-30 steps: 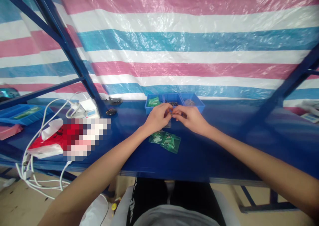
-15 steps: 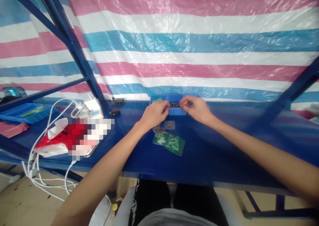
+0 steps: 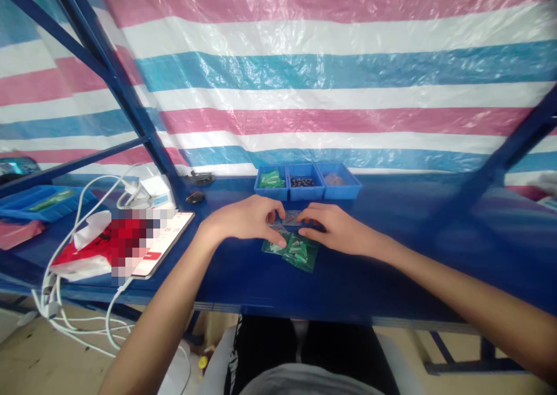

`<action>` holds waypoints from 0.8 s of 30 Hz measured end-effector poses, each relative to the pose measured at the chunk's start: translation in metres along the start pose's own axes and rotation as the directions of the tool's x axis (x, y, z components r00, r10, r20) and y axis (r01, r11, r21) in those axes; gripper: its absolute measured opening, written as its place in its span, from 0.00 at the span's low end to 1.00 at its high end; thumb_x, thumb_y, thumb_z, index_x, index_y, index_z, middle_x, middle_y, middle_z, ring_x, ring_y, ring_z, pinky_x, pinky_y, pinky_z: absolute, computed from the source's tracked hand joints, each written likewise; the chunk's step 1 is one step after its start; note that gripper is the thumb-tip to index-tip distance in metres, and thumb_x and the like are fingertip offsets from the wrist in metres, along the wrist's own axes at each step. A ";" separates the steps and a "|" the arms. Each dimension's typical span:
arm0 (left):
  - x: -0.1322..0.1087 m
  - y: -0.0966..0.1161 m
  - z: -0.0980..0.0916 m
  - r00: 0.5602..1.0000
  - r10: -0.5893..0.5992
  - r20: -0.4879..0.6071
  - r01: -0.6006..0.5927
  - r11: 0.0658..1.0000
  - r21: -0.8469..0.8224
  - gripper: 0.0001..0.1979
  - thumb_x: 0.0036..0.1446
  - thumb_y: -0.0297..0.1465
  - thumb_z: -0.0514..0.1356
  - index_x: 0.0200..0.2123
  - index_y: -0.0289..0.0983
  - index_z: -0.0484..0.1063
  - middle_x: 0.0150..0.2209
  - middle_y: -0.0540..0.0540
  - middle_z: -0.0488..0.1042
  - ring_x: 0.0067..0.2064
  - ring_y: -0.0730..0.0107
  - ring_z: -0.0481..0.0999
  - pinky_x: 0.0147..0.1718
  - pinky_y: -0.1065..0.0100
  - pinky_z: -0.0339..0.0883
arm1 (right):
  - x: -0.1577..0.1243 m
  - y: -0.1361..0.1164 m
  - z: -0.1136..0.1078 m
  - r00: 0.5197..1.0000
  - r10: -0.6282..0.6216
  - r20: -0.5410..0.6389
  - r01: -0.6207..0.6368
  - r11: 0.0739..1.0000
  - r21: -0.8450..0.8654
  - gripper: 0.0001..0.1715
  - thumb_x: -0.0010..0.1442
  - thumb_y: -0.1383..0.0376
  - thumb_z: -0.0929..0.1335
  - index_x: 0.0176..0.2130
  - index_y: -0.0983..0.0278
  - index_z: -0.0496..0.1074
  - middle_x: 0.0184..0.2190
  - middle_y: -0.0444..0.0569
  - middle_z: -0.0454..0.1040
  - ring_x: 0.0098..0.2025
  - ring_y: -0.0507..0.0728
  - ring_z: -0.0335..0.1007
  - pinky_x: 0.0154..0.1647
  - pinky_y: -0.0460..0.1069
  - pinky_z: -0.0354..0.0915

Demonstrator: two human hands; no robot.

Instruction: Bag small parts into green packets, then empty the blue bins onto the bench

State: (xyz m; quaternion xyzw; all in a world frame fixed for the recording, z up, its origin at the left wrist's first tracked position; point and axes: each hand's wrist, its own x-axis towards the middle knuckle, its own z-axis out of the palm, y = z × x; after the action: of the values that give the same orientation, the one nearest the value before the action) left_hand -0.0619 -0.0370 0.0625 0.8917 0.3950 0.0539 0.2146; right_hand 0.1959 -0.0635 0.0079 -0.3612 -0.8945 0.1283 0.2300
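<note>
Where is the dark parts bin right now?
Head view, just right of centre: the dark parts bin sits between the green packets' bin and the rightmost bin.

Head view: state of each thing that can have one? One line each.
Left hand: open, thumb and fingers apart
Right hand: open, fingers curled
Small clear bag: filled, seal unclear
Left green bag: filled, partly hidden by left hand
Right green bag: filled, seal unclear
Left bin: holds green packets
Middle bin: holds dark small parts
Right bin: pale contents, unclear
Tablet: screen lit, partly pixelated
</note>
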 end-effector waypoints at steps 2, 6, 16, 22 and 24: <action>-0.012 0.008 0.010 0.998 -0.002 -0.057 0.004 0.999 0.040 0.25 0.54 0.49 0.70 0.50 0.42 0.76 0.44 0.47 0.76 0.44 0.60 0.76 0.38 0.66 0.66 | -0.003 -0.003 0.005 0.999 -0.007 0.044 0.007 1.000 -0.012 0.17 0.70 0.56 0.68 0.53 0.62 0.76 0.43 0.53 0.74 0.44 0.61 0.73 0.45 0.54 0.67; -0.024 0.011 0.029 0.995 -0.016 -0.101 0.022 0.998 0.055 0.19 0.63 0.47 0.64 0.52 0.43 0.75 0.47 0.45 0.73 0.48 0.59 0.75 0.46 0.63 0.66 | -0.002 -0.008 0.005 1.000 0.004 0.028 -0.005 1.000 0.021 0.17 0.73 0.58 0.65 0.54 0.63 0.76 0.44 0.53 0.73 0.45 0.60 0.72 0.48 0.55 0.67; -0.029 -0.004 0.041 0.983 -0.061 -0.174 0.079 0.992 0.102 0.21 0.69 0.43 0.58 0.60 0.40 0.71 0.53 0.41 0.71 0.58 0.54 0.72 0.55 0.59 0.64 | -0.004 -0.017 0.015 0.983 -0.167 0.074 0.169 0.985 -0.019 0.12 0.72 0.62 0.66 0.47 0.61 0.79 0.47 0.54 0.73 0.51 0.61 0.70 0.50 0.55 0.68; -0.024 -0.003 0.044 0.983 -0.050 -0.176 0.074 0.988 0.137 0.19 0.70 0.43 0.57 0.57 0.40 0.74 0.48 0.43 0.73 0.49 0.58 0.76 0.48 0.61 0.66 | 0.001 -0.011 0.017 0.993 -0.118 0.005 0.118 0.990 -0.076 0.11 0.72 0.68 0.64 0.45 0.64 0.77 0.43 0.54 0.76 0.47 0.61 0.72 0.47 0.55 0.68; -0.021 0.002 0.040 0.980 -0.008 -0.198 0.041 0.986 0.163 0.19 0.69 0.43 0.58 0.57 0.40 0.74 0.48 0.43 0.74 0.50 0.57 0.76 0.47 0.62 0.67 | 0.002 -0.007 0.015 0.996 -0.069 -0.063 0.068 0.997 -0.031 0.11 0.71 0.69 0.65 0.44 0.64 0.77 0.40 0.53 0.78 0.44 0.60 0.74 0.45 0.54 0.68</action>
State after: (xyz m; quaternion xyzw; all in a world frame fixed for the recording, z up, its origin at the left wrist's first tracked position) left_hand -0.0640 -0.0673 0.0288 0.8917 0.4285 0.1061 0.1001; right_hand 0.1831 -0.0674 -0.0015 -0.3375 -0.9003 0.0959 0.2577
